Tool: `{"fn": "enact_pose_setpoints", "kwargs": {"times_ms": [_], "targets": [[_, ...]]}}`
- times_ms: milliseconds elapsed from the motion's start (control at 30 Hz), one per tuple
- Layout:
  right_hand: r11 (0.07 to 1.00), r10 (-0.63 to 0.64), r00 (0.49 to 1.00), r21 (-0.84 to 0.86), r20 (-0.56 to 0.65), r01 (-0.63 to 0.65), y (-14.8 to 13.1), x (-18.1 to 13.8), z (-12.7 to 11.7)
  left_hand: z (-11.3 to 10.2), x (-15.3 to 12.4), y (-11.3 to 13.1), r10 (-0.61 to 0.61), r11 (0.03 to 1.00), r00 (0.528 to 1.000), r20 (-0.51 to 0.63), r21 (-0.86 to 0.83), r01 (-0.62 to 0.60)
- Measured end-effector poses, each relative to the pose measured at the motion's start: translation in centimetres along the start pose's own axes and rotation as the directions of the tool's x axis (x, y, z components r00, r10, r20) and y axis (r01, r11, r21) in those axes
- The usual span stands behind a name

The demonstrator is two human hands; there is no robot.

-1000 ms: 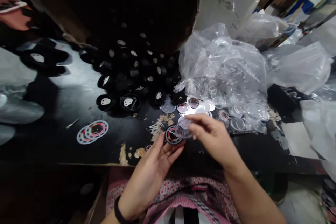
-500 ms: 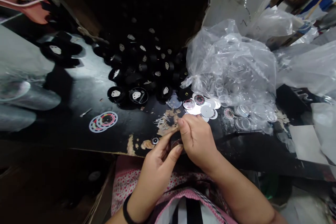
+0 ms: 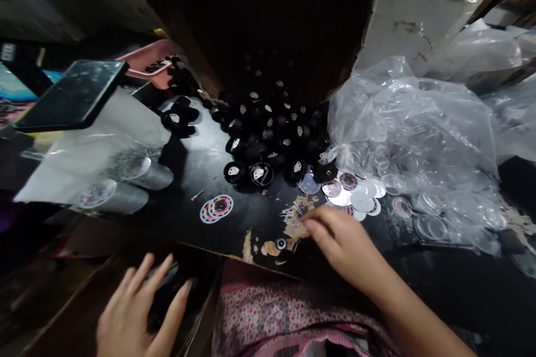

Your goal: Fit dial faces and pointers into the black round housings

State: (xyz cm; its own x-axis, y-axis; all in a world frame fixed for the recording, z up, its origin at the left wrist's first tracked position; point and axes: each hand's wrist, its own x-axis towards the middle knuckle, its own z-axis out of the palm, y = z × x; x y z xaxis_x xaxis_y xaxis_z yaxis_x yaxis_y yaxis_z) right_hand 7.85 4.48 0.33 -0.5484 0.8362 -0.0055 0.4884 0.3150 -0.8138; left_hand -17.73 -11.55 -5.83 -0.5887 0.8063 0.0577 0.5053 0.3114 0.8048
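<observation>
My left hand (image 3: 140, 312) is low at the left, below the table edge, its fingers spread over a dark round object that I cannot make out clearly inside a dim box. My right hand (image 3: 341, 242) rests on the black table (image 3: 188, 178), fingers curled and reaching toward a scatter of small white needles (image 3: 293, 213); whether it holds anything is hidden. Beside that hand lie round dial faces and clear discs (image 3: 355, 195). A heap of black round housings (image 3: 268, 134) is at the back centre. Two printed dial faces (image 3: 216, 208) lie apart at the left.
A clear plastic bag (image 3: 410, 134) full of transparent lenses fills the right side. At the left, bagged stacks of dials (image 3: 121, 181) lie on their sides, with a phone (image 3: 73, 95) and a pink tray (image 3: 146, 64) behind. A cardboard wall (image 3: 402, 17) rises at the back.
My left hand has dropped from the table centre down to the left, into the box below the edge. My right hand stays by the needles. The view has swung left.
</observation>
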Motion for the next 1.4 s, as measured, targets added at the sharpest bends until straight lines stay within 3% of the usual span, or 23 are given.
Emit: {"fn": "enact_pose_setpoints", "kwargs": {"times_ms": [133,233,333,433,533,633,733,833,900,967,1033,1133,1300,1400], "targets": [[0.991,-0.121,0.961,-0.021,0.249,0.130,-1.5,0.3,1.2,3.5,5.4,4.1,0.329,0.941,0.941,0.076,0.051,-0.334],[0.994,-0.088,0.971,-0.043,0.222,0.099,-1.8,-0.1,1.0,6.8,11.4,6.1,0.405,0.910,0.906,0.125,0.043,-0.413],[1.000,-0.020,0.984,-0.001,0.175,0.021,-1.1,-0.9,0.2,7.8,14.9,6.3,0.410,0.907,0.899,0.155,0.029,-0.419],[0.996,0.051,0.989,0.066,0.139,-0.061,-0.6,-1.4,0.1,7.4,13.4,6.6,0.389,0.919,0.914,0.113,0.025,-0.394],[0.982,0.133,0.988,0.124,0.074,-0.142,-0.5,-1.2,0.5,7.2,8.5,7.8,0.362,0.932,0.927,0.099,-0.056,-0.358],[0.976,0.153,0.987,0.150,0.042,-0.158,-0.3,-0.7,0.6,7.9,3.5,8.7,0.294,0.930,0.908,0.298,-0.307,-0.200],[0.950,0.150,0.987,0.269,0.049,-0.158,0.2,-0.8,0.2,9.4,1.0,9.1,0.098,0.890,0.877,0.471,-0.435,0.134],[0.921,0.162,0.984,0.346,0.079,-0.179,1.4,-1.3,-1.1,10.5,0.9,9.7,-0.079,0.686,0.737,0.671,-0.500,0.529],[0.950,0.181,0.983,0.253,0.027,-0.182,2.6,-1.5,-2.5,10.9,1.1,10.2,-0.120,0.526,0.641,0.758,-0.499,0.689],[0.972,0.233,0.963,0.003,-0.136,-0.235,4.3,-1.7,-4.1,11.0,1.1,10.8,-0.155,0.403,0.592,0.791,-0.496,0.769],[0.888,0.281,0.909,-0.274,-0.308,-0.368,5.9,-1.8,-5.5,11.1,1.0,11.4,-0.201,0.311,0.569,0.798,-0.498,0.809],[0.774,0.308,0.875,-0.436,-0.372,-0.458,7.7,-1.8,-6.3,11.3,0.7,12.0,-0.214,0.216,0.536,0.816,-0.496,0.841],[0.897,0.284,0.840,-0.181,-0.462,-0.403,8.0,-2.0,-5.5,11.1,0.7,12.2,-0.190,0.177,0.463,0.866,-0.434,0.883],[0.956,0.279,0.835,0.051,-0.474,-0.290,7.0,-2.4,-4.9,10.9,0.7,12.3,-0.205,0.168,0.460,0.864,-0.432,0.886]]}}
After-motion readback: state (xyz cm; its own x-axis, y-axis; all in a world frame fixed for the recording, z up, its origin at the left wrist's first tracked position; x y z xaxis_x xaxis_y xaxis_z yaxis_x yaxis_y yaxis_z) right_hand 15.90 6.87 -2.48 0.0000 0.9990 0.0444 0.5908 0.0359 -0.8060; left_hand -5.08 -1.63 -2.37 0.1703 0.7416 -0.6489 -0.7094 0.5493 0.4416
